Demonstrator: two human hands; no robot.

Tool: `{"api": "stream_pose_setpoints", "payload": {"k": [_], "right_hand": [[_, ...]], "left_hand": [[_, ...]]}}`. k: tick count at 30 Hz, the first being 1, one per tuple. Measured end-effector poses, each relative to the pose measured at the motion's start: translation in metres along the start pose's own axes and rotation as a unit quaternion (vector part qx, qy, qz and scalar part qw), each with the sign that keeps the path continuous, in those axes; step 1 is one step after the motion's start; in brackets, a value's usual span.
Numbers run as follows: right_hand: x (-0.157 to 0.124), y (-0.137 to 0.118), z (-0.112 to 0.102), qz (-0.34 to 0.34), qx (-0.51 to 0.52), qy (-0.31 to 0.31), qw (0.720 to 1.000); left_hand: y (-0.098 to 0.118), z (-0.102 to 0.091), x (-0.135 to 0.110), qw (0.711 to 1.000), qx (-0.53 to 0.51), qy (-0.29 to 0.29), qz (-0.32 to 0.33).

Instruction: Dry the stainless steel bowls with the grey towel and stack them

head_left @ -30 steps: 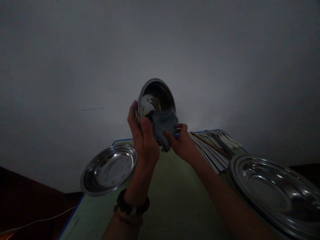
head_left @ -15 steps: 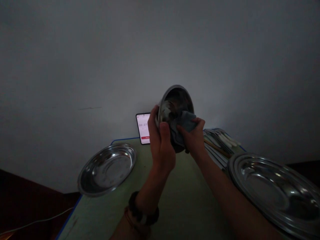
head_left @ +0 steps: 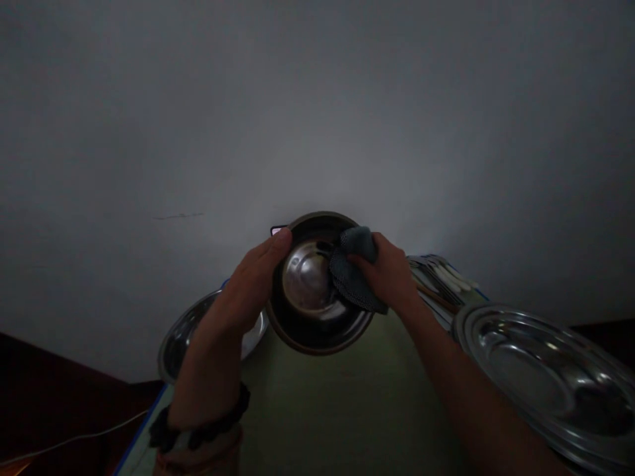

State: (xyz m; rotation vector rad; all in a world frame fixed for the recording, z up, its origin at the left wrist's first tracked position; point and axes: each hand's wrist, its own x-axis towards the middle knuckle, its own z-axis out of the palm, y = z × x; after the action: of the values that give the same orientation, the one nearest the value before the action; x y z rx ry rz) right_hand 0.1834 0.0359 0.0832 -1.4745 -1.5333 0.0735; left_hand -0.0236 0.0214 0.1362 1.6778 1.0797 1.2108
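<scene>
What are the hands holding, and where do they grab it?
The left hand holds a metal bowl by its left rim; the right hand grips a gray-blue cloth around its middle.

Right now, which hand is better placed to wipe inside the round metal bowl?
Probably the right hand: it holds the grey-blue cloth against the bowl, while the left hand holds its opposite side.

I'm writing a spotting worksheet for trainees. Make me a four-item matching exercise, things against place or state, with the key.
Things
1. Cutlery
2. Deep bowl
3. Shallow dish
4. Cloth

Place or state
A. Partly covered by the left arm
B. Gripped by the right hand
C. Lying beyond the stacked dishes
D. Tilted, with the left hand at its rim

Pairs: 1-C, 2-D, 3-A, 4-B
</scene>
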Motion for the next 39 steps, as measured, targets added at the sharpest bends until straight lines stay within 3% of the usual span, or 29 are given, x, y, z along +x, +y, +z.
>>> {"api": "stream_pose_setpoints", "payload": {"k": [2, 6, 10, 13, 16, 19, 27, 34, 39], "right_hand": [[0.0, -0.001, -0.001, -0.038, -0.008, -0.011, 0.999], [-0.001, -0.002, -0.003, -0.115, 0.001, -0.038, 0.993], [-0.003, -0.006, -0.003, -0.082, 0.013, -0.046, 0.995], [-0.004, -0.01, -0.002, -0.072, 0.036, -0.005, 0.997], [-0.006, -0.011, -0.001, -0.025, 0.037, 0.031, 0.999], [-0.007, -0.009, 0.002, 0.016, 0.021, 0.027, 0.999], [-0.007, -0.006, 0.009, 0.032, 0.035, 0.022, 0.999], [-0.006, -0.008, 0.008, 0.077, 0.073, 0.019, 0.994], [-0.004, -0.002, 0.007, 0.067, 0.021, 0.036, 0.997]], "left_hand": [[-0.001, -0.002, 0.0, 0.999, -0.031, 0.003, -0.033], [-0.003, 0.003, 0.004, 0.99, -0.084, 0.068, -0.089], [-0.006, 0.008, 0.011, 0.974, -0.153, 0.107, -0.127], [-0.005, 0.009, 0.011, 0.969, -0.175, 0.113, -0.135], [-0.004, 0.011, 0.008, 0.975, -0.159, 0.096, -0.122], [-0.003, 0.014, 0.006, 0.987, -0.11, 0.086, -0.085], [-0.007, 0.017, 0.007, 0.998, -0.035, 0.044, 0.001], [-0.012, 0.015, 0.007, 0.999, -0.031, 0.005, 0.011], [-0.015, 0.014, 0.007, 0.999, -0.044, -0.004, 0.006]]}}
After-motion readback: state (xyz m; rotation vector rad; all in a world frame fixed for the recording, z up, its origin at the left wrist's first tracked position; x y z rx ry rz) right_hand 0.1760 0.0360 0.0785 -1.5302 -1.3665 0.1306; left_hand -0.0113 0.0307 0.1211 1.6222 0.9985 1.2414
